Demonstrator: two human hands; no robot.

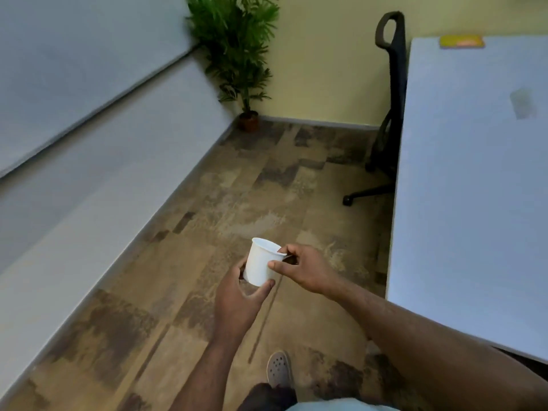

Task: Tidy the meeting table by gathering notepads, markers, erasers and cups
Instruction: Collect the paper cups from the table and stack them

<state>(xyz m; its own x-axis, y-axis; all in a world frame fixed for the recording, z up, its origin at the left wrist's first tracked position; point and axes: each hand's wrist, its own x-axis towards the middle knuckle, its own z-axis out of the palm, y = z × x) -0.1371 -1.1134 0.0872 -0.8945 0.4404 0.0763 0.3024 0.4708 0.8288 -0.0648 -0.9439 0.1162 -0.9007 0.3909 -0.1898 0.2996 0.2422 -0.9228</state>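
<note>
A white paper cup is held in front of me over the floor, tilted with its mouth toward the upper right. My left hand cups its base from below, thumb against the bottom edge. My right hand pinches the rim, index finger inside and thumb on the outer wall. The white meeting table fills the right side. A yellow-green notepad lies at its far edge. A faint grey smudge or flat object shows on the table top; I cannot tell what it is.
A black office chair stands against the table's left edge. A potted plant sits in the far corner. A grey wall with a ledge runs along the left. Wood-pattern floor lies between wall and table. My shoe is below.
</note>
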